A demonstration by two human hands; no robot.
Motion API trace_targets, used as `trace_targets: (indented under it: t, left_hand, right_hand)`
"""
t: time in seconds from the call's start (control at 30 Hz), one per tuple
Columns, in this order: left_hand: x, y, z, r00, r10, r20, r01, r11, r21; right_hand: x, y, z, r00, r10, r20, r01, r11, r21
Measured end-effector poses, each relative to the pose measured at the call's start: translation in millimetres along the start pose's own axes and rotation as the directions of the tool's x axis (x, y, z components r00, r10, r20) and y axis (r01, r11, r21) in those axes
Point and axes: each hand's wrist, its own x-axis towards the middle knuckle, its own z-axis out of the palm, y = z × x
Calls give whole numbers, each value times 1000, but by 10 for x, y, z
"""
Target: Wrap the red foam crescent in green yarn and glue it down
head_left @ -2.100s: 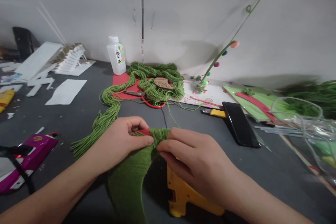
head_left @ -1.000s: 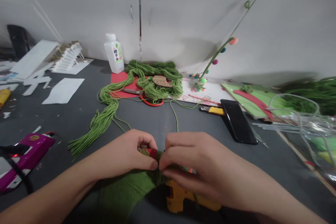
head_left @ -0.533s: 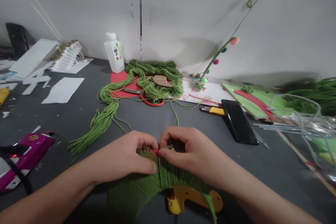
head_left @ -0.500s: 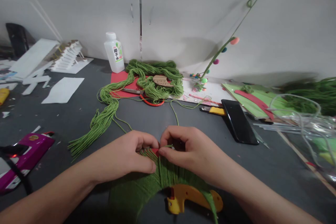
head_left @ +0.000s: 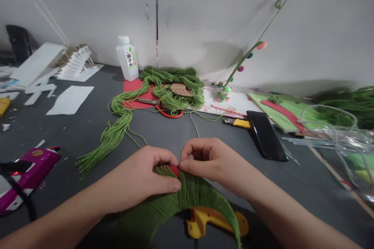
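A curved red piece wrapped in green yarn (head_left: 193, 196) arches up from the bottom centre, a short red stretch still bare at its top. My left hand (head_left: 143, 177) is closed on it from the left, thumb pressed on the wrapped yarn. My right hand (head_left: 209, 159) pinches the yarn strand at the top of the arch, fingers curled. A thin green strand (head_left: 194, 126) runs from my hands back to the loose yarn skein (head_left: 163, 89).
A yellow tool (head_left: 216, 221) lies under the arch. A magenta glue gun (head_left: 27, 173) sits at left. Red-handled scissors (head_left: 163, 111), a white bottle (head_left: 127, 58), a black phone (head_left: 265, 136), a yellow utility knife (head_left: 238, 123), green and white sheets and clear plastic packaging (head_left: 341, 136) surround the grey table.
The wrapped piece was lowered and turned from an upright strip into an arch over the yellow tool. My right hand shifted from gripping its side to pinching at the top.
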Motion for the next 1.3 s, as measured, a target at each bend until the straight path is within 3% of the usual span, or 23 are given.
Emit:
trace_targets:
  t: [0.13,0.37,0.53,0.67,0.77,0.87,1.0,1.17,1.23,1.3]
  left_hand:
    - [-31,82,4,996,34,-81,-28,997,69]
    - [-72,162,24,972,113,-205,-92,990,109]
    - [-61,141,22,942,109,-317,-114,993,1]
    - [-13,69,-23,965,58,-258,-128,955,-266]
    - [35,-4,-75,964,53,-261,-169,878,-447]
    - [65,-36,-117,945,56,-323,-229,818,-527]
    - [63,-16,-110,933,39,-358,-239,811,-535]
    - [46,8,-56,956,63,-286,-219,804,-553]
    - [45,5,-41,941,93,-326,-249,843,-477]
    - [43,2,-34,887,139,-441,-279,922,-270]
  right_hand:
    - [17,24,-33,998,41,54,-49,986,161]
    - [51,80,19,986,109,130,-155,886,436]
    - [92,156,67,987,111,119,-156,844,512]
    - [89,173,67,999,8,44,-27,902,431]
    - [49,139,80,983,-176,-61,183,971,156]
    - [16,102,121,940,-303,-159,287,951,-112]
    - [14,101,172,905,-328,-270,271,935,-230]
    - [16,111,161,920,-219,-325,191,975,-115]
    - [10,100,155,927,-192,-323,169,981,-99]
    - [4,91,159,926,-215,-311,174,973,-154]
